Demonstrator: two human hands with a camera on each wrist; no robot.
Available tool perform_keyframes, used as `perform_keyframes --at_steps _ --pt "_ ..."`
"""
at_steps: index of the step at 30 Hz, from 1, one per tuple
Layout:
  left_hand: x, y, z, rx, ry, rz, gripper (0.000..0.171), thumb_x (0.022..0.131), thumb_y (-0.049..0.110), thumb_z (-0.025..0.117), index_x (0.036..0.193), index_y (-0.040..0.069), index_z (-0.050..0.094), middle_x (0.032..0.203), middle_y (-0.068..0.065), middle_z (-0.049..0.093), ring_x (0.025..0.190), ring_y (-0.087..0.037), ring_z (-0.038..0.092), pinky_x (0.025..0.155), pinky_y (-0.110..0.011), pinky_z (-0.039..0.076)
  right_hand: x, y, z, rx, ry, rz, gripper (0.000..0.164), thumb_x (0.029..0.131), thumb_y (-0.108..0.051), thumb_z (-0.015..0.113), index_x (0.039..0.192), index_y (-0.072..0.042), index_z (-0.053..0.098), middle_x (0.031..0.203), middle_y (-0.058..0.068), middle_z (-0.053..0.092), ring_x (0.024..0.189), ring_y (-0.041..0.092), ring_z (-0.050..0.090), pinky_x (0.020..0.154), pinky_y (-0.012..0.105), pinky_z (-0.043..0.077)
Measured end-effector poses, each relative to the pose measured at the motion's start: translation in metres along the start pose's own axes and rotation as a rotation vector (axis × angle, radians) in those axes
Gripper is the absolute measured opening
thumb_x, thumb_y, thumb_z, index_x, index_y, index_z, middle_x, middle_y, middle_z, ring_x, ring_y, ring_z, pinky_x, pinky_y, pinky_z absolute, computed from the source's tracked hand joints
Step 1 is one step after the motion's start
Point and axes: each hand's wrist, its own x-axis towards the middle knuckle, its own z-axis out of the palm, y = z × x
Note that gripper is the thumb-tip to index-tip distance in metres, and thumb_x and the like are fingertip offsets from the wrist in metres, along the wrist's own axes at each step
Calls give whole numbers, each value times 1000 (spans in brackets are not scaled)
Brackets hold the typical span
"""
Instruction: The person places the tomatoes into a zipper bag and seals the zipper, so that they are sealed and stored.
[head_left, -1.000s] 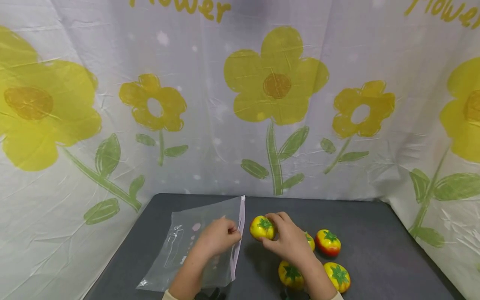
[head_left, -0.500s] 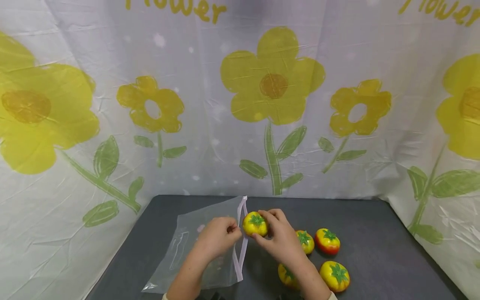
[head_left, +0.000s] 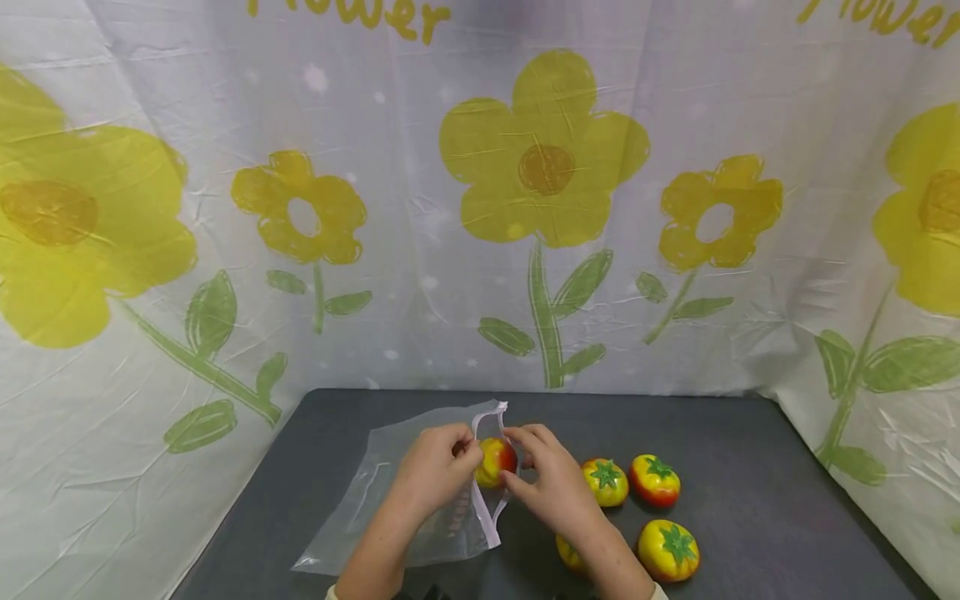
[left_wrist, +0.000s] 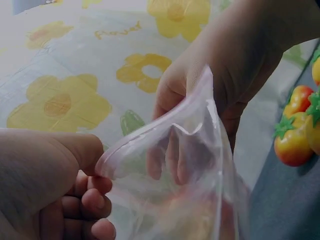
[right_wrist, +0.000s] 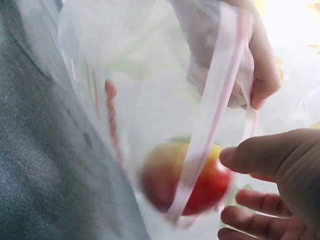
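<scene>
A clear zip bag [head_left: 366, 498] with a pale pink zip strip lies on the dark table, its mouth facing right. My left hand [head_left: 437, 460] pinches one edge of that mouth between thumb and finger. Within the opening sits a yellow and red tomato [right_wrist: 187, 177], its red side outward; the strip crosses in front of it in the right wrist view. My right hand [head_left: 546, 473] is at the mouth, fingers spread apart, the thumb touching or nearly touching the tomato. Through the film in the left wrist view, fingertips [left_wrist: 172, 160] of the right hand show, and the tomato below is blurred.
Several more tomatoes lie to the right on the table [head_left: 750, 500]: one [head_left: 604, 481] near the right wrist, one [head_left: 655, 481] farther right, one [head_left: 668, 550] nearer. Another [head_left: 567, 554] is partly hidden by the right forearm. A flower-printed cloth [head_left: 420, 317] hangs behind.
My right hand has carried the tomato leftward into the bag's mouth, and the fruit has turned red side out; the fingers have spread from it. The mouth has widened, while the left hand keeps its pinch.
</scene>
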Motion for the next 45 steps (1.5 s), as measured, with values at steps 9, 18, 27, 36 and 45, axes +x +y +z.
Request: perform_keyframes --at_steps 9,18,27,36,45 --pt "0 0 0 -42 95 -36 21 84 7 61 66 17 54 56 11 43 47 -3 41 46 -24 32 2 2 -7 -36 -27 -9 42 88 -11 80 129 -11 68 119 1 64 95 21 66 81 36 56" --pt "1 -3 -3 -2 145 -40 23 83 6 60 65 18 51 60 11 41 55 -6 38 51 -25 31 -3 43 -60 -237 -155 265 45 87 -13 80 131 -8 67 126 12 64 106 32 65 89 51 53" --pt "2 -7 -4 -2 146 -51 20 82 8 60 66 18 54 60 11 42 55 -6 40 52 -25 33 -9 76 -76 -322 -369 457 62 74 -17 90 131 -7 67 130 19 65 135 59 35 108 79 7" --pt "3 -9 -5 -8 142 -58 20 83 8 59 67 18 54 60 10 41 54 -6 38 52 -25 33 -7 80 -65 -375 -319 395 51 75 -18 88 122 -11 70 126 17 63 128 53 45 108 79 10" --pt "3 -9 -3 3 141 -31 21 83 7 59 66 18 53 59 11 39 54 -5 37 52 -25 32 -3 55 -68 -189 -184 339 58 80 -31 84 130 -9 64 111 8 55 85 20 57 72 43 50"
